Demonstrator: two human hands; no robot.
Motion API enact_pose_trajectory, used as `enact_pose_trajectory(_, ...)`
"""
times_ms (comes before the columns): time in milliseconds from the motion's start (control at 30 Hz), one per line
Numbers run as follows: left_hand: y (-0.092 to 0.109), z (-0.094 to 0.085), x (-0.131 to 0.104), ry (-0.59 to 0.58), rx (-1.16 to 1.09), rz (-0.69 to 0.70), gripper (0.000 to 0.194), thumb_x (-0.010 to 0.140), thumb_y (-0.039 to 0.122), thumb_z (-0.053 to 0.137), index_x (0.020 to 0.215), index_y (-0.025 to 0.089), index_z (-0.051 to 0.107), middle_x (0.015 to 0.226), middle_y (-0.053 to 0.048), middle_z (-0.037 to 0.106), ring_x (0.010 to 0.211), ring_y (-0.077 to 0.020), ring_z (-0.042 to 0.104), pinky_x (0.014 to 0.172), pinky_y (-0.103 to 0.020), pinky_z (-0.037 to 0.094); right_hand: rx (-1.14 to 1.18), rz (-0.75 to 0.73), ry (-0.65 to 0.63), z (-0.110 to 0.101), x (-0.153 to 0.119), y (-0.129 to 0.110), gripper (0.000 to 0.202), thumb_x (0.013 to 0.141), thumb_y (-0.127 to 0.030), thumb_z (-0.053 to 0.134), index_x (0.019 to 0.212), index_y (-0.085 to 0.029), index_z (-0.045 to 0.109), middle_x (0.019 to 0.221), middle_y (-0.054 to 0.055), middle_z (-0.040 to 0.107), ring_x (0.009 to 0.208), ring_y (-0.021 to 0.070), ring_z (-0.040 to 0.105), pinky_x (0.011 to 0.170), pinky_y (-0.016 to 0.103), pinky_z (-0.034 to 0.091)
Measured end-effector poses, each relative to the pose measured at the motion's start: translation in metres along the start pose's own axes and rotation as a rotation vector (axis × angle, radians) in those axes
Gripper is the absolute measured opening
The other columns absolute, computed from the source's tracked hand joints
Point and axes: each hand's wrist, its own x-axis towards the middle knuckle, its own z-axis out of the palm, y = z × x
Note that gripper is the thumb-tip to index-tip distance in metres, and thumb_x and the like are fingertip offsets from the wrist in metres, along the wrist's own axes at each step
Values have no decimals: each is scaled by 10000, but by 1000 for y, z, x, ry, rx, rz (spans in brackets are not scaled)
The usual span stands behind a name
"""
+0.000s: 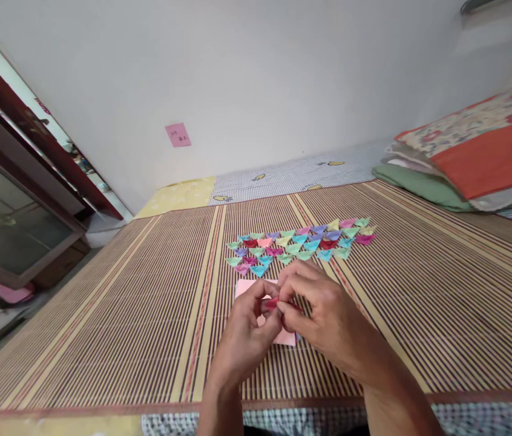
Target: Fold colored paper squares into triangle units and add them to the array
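Note:
A small folded piece of red paper (272, 302) is pinched between the fingertips of my left hand (253, 318) and my right hand (317, 303). Both hands are closed on it, and much of the paper is hidden behind the fingers. Beneath them lies a stack of square paper sheets (244, 287), pink on top, partly covered by my hands. Just beyond my fingers, several small folded paper boats (293, 248) in green, blue, purple, yellow, pink and red stand in rows.
A striped bamboo mat (147, 315) spreads over the bed. Folded bedding (487, 151) is piled at the right, against the white wall (256, 79). On that wall hangs a pink note (178, 135). A glass-fronted cabinet (6, 212) stands at the left.

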Motion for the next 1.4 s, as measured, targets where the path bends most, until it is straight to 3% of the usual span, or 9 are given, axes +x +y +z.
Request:
enact_pose_trajectory(233,-6,1,2,-3,-214,-14,235,824,204,767,854,191,534,788,37,471,670,-97,390,599,-209,330,155,3,-31,-4,-2,2,240,895,-15,588,774,-217,544,922,0,605,914,175,579,786,323,463)
enact_pose_trajectory(600,-16,1,2,-69,-403,48,125,923,297,673,918,200,595,817,6,507,746,-138,473,717,-254,407,223,13,-51,-11,-4,2,221,926,-57,633,802,-224,559,939,-19,617,932,157,599,824,313,468)
enact_pose_trajectory(833,-12,1,3,53,-262,126,47,928,209,664,882,207,651,1068,-50,625,983,-189,583,930,-321,445,201,4,-42,-11,-4,1,229,935,-34,581,800,-219,564,928,-2,614,931,174,596,829,337,471)
enact_pose_trajectory(1033,-8,-1,2,153,-125,174,94,905,179,711,824,204,670,1104,-62,667,1089,-228,618,994,-368,454,119,20,-5,-10,-6,2,207,932,-65,590,805,-224,555,918,13,616,914,194,588,805,346,472)
enact_pose_trajectory(1267,-6,2,4,180,-89,164,84,936,245,681,867,208,652,1062,-62,677,1019,-212,622,918,-341,481,-72,-76,88,-7,-1,3,231,875,-11,556,771,-211,506,849,30,585,864,210,555,764,354,440)
enact_pose_trajectory(1400,-1,12,1,309,92,91,110,966,320,649,1012,221,633,953,-33,660,858,-174,613,801,-304,490,-231,-155,130,0,2,4,238,870,-9,534,764,-213,472,843,51,603,837,225,543,758,382,425)
